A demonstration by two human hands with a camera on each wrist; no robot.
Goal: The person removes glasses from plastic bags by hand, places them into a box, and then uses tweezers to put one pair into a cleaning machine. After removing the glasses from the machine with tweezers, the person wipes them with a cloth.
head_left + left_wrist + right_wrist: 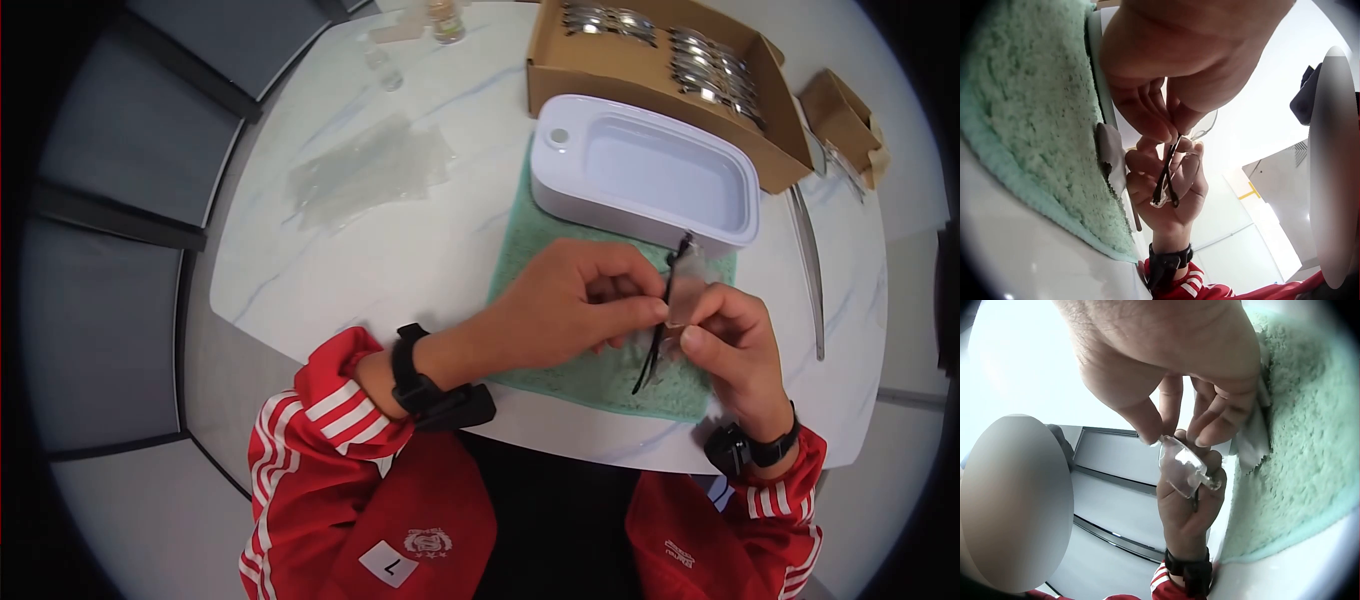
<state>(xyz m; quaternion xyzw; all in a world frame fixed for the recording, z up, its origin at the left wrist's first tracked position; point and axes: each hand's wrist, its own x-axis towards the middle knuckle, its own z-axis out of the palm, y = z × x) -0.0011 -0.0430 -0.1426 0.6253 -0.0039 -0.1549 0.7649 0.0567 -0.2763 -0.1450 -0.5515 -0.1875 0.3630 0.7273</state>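
A pair of eyeglasses (686, 290) with clear lenses and dark temples is held between both hands over a green towel (550, 378). My left hand (560, 305) pinches the dark side of the frame between thumb and fingertips. On the other side, my right hand (740, 345) pinches the glasses at a lens edge with thumb and forefinger. The right wrist view shows a clear lens (1182, 464) just beyond the right fingertips. Folded temples (1167, 172) cross below the left fingertips in the left wrist view. A grey cloth (1112, 156) lies on the towel beneath the hands.
Behind the hands stands a white oblong tub (548, 185) with a round button. A cardboard box (560, 85) behind it holds several glasses (712, 70). Clear plastic sleeves (370, 175) and small bottles (447, 22) lie left. A long metal strip (808, 270) and a small brown box (838, 115) are right.
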